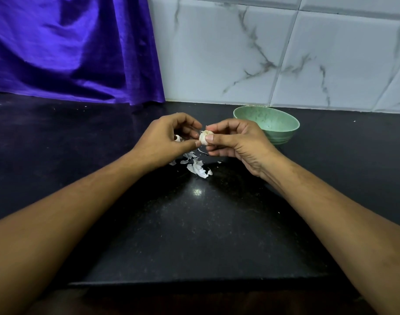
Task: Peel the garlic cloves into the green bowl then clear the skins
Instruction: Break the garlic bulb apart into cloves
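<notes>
A small white garlic piece (203, 138) is held above the black counter between both hands. My right hand (235, 144) pinches it with thumb and curled fingers. My left hand (169, 138) touches it from the left with thumb and fingertips curled toward it. Behind my left hand another bit of garlic (177, 138) peeks out on the counter. Loose white skins (195, 165) lie on the counter just under the hands. The green bowl (283, 127) stands behind my right hand, near the wall; its visible inside looks empty.
The black speckled counter (194, 223) runs to a front edge close to me. A purple cloth (69, 48) hangs at the back left. White marble-patterned tiles (285, 53) form the back wall.
</notes>
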A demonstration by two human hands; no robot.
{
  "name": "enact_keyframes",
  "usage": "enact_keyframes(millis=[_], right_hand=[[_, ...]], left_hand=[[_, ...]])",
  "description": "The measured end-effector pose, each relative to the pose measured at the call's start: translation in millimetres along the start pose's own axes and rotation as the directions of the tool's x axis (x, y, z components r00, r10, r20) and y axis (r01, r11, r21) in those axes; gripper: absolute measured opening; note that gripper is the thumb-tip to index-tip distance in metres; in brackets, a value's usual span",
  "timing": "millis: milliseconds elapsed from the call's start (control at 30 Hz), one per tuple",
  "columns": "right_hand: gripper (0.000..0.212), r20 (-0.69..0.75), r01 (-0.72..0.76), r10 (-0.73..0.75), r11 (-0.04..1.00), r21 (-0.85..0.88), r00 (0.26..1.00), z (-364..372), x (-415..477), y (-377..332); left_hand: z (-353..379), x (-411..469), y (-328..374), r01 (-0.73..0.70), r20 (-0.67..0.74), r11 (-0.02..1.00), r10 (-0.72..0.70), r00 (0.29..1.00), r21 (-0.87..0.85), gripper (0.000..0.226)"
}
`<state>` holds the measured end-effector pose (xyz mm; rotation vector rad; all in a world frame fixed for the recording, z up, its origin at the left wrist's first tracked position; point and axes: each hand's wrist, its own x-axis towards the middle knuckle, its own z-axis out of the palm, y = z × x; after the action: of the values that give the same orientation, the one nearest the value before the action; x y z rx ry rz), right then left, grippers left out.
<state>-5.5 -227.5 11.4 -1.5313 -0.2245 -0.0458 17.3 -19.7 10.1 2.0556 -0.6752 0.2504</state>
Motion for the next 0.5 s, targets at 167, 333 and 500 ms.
enact_keyframes(millis=[167, 333, 500], right_hand=[[0.019, 0.028, -0.035, 0.034, 0.999, 0.029, 0.999, 1.2, -1.7, 0.5], [0.02, 0.05, -0.03, 0.029, 1.0, 0.004, 0.998, 1.6, -2.6, -1.7], [0.017, 0.045, 0.014, -0.009, 0.994, -0.109, 0.999, 4.2, -4.6, -3.7]], left_hand=[[0.2, -3.0, 2.6, 0.017, 0.05, 0.999, -0.015, 0.999, -0.028, 0.033], [0.4, -3.8, 2.6, 0.052, 0.013, 0.999, -0.052, 0.999, 0.017, 0.028], [1.2, -4.3, 2.5, 0.048, 0.032, 0.999, -0.049, 0.998, 0.008, 0.026]])
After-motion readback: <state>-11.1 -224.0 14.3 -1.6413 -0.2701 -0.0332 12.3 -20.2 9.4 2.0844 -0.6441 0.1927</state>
